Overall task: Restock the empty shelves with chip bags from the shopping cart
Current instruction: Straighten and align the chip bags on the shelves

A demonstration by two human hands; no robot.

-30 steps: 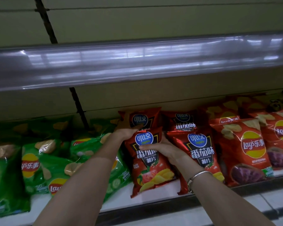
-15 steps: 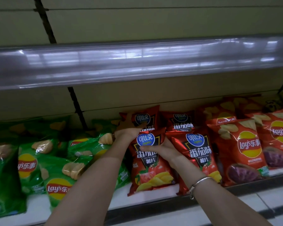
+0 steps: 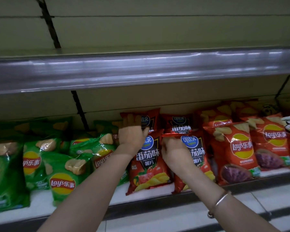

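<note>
Pinching a tomato bag (image 3: 197,154) by its edge, right hand (image 3: 173,153) crowds left hand (image 3: 132,136).

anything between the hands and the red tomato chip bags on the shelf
Nothing visible. The left hand lies against the top of the front tomato bag, and the right hand pinches the top edge of the neighbouring tomato bag.

We see glossy plastic film on every chip bag: the green bags (image 3: 62,173) at left are crinkled and throw white glints, the tomato bag (image 3: 147,164) at centre lies smoother, and the second tomato bag (image 3: 197,153) gleams along its top seal. The shelf-edge strip (image 3: 141,69) across the middle is shiny and grey, plastic or metal we cannot tell. The back panel (image 3: 157,30) is matt. The bracelet (image 3: 219,202) at lower right is polished metal.
</note>
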